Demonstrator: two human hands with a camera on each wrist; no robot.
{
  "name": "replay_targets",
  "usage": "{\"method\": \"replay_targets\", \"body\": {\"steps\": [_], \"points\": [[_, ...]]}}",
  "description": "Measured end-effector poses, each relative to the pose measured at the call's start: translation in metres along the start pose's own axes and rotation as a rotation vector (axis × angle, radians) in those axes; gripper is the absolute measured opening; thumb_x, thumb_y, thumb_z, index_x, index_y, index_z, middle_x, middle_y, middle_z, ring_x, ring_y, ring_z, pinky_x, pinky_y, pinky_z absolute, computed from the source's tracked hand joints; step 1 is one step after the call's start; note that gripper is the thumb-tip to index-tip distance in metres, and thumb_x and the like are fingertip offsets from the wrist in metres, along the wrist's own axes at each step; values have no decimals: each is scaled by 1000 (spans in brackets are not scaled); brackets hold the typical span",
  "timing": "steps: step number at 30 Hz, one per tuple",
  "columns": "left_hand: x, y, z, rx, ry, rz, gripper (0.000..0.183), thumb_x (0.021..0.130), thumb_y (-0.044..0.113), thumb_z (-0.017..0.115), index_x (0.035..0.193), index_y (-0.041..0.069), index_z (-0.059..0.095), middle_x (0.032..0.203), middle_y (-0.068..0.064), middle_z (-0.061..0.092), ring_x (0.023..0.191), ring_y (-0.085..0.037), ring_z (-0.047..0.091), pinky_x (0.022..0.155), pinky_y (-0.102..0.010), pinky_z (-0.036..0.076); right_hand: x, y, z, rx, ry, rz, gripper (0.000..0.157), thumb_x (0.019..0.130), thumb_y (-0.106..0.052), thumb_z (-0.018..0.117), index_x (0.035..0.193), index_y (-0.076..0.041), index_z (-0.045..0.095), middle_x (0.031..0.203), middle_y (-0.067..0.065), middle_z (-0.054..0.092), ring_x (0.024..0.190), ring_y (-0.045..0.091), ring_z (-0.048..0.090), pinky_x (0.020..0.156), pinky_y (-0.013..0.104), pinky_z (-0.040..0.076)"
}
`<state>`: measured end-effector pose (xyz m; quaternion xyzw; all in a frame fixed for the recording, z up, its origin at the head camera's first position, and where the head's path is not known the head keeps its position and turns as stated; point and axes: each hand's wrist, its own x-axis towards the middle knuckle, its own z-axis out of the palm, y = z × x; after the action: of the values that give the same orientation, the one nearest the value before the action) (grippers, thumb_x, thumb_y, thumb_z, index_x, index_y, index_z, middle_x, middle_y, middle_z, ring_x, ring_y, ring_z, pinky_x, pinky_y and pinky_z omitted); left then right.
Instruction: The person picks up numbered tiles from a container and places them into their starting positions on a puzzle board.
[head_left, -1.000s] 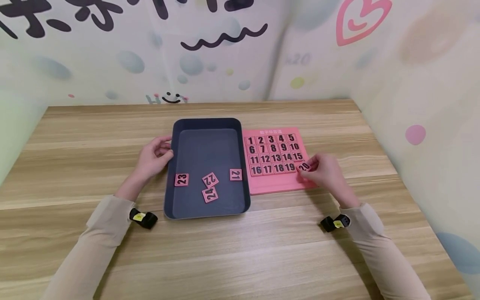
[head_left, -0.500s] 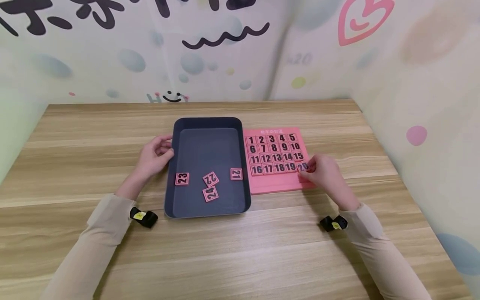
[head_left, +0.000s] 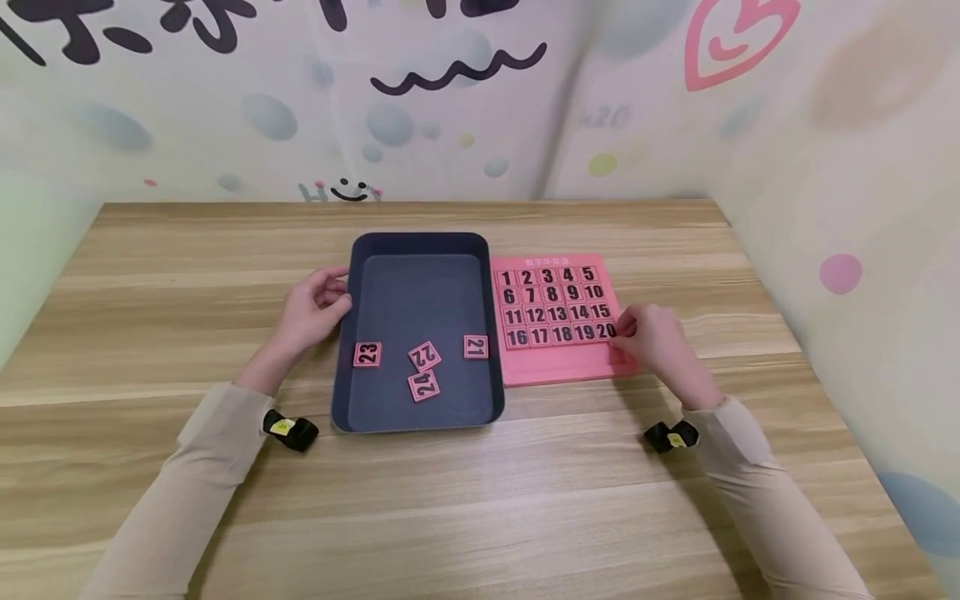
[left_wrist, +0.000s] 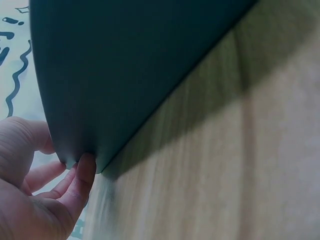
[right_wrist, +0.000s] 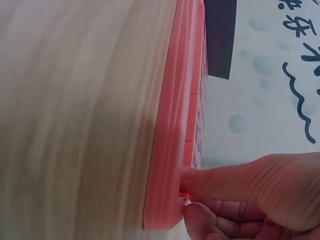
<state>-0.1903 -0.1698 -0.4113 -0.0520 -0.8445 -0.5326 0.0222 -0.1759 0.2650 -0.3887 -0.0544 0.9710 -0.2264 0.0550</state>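
Observation:
My left hand (head_left: pixel 313 308) is at the left side of a dark blue tray (head_left: pixel 420 292). In the left wrist view its fingertips touch the outside of the tray's wall (left_wrist: pixel 115 75). My right hand (head_left: pixel 660 346) is at the right edge of a pink number puzzle board (head_left: pixel 558 367). Thumb and index finger pinch the right edge of number tile 20 (head_left: pixel 606 331), which lies level at the end of the fourth row, beside tile 19 (head_left: pixel 584 332). The right wrist view shows the thumb against the board's raised rim (right_wrist: pixel 172 130), with the other fingers curled below.
Inside the tray lie tile 23 (head_left: pixel 367 354), tile 22 (head_left: pixel 424 357), tile 24 (head_left: pixel 423 385) and tile 21 (head_left: pixel 476 347). Tray and board sit side by side on a wooden table (head_left: pixel 480 500). A printed wall (head_left: pixel 480 125) stands behind.
Tile 20, tilted and askew in my right fingers, has turned straight and gone down into line with the fourth row. The left hand stays at the tray. The head view has shifted slightly.

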Motion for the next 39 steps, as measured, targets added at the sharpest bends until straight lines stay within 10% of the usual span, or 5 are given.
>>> {"method": "replay_targets", "body": {"steps": [11,21,39], "points": [[0,-1,-1,-19,-2,-6,44,87,-6,50,131,-11,44,109,-31,55,77,1,50,70,-8,41,4,-29,-5,84,-31,-95,25,77,-7,74,94,7,63,87,19,65,79,29,62,70,38,53],[0,-1,-1,-17,-5,-3,45,87,-6,51,131,-12,44,109,-31,55,77,2,51,71,-8,42,17,-104,31,257,-26,-495,25,75,-2,75,97,5,64,91,16,65,79,22,63,71,33,52],[0,0,-1,-26,-8,-13,45,88,-5,50,132,-11,43,110,-30,55,78,1,50,70,-9,41,29,-155,65,-99,-268,-560,34,79,-2,71,111,4,61,105,15,62,91,22,56,80,30,49]]}}
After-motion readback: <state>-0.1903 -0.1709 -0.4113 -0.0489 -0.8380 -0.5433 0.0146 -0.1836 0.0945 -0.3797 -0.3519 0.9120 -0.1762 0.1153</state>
